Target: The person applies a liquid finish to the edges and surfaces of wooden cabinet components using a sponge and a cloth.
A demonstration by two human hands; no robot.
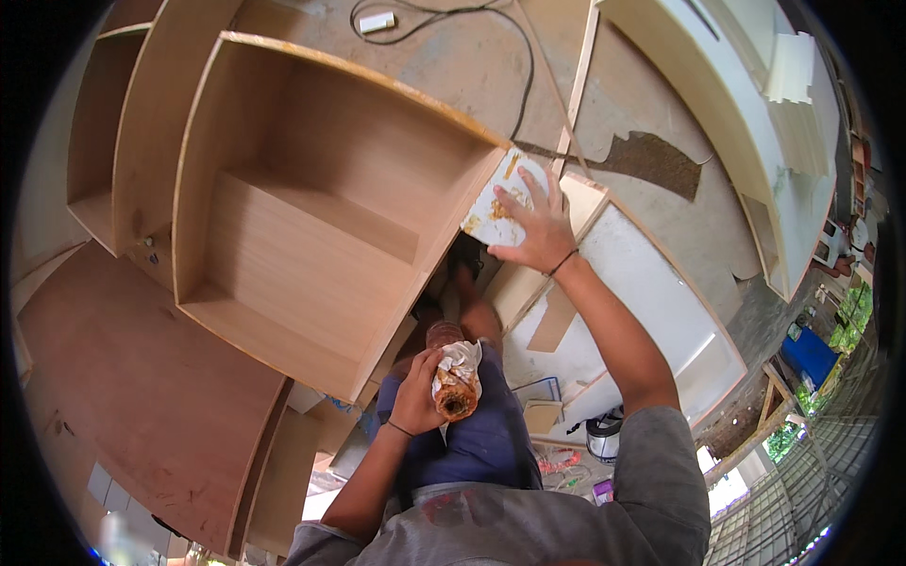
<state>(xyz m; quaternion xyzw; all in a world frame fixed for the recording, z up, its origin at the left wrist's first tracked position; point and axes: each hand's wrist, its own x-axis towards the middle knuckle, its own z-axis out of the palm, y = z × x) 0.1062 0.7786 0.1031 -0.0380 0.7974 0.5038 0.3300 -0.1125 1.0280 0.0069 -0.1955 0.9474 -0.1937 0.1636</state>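
Observation:
In my left hand (412,398), over my lap, is a roll-like thing (457,373) wrapped in crumpled white plastic, its end crusted orange-brown with a dark hole in the middle. What lies inside the wrapping is hidden. My right hand (538,224) reaches forward and grips a flat white piece (489,209) smeared with orange-brown stuff, thumb along its near edge and fingers spread over it. This piece is right at the corner of a wooden cabinet box (330,203) that lies with its open side up. Orange-brown streaks run along the box's far rim.
A reddish-brown panel (151,377) leans at the left. Right of my legs sits a white-surfaced wooden box (632,292), with a paint can (604,436) beyond its near side. A black cable (528,66) crosses the floor. A curved white cabinet part (717,123) stands far right.

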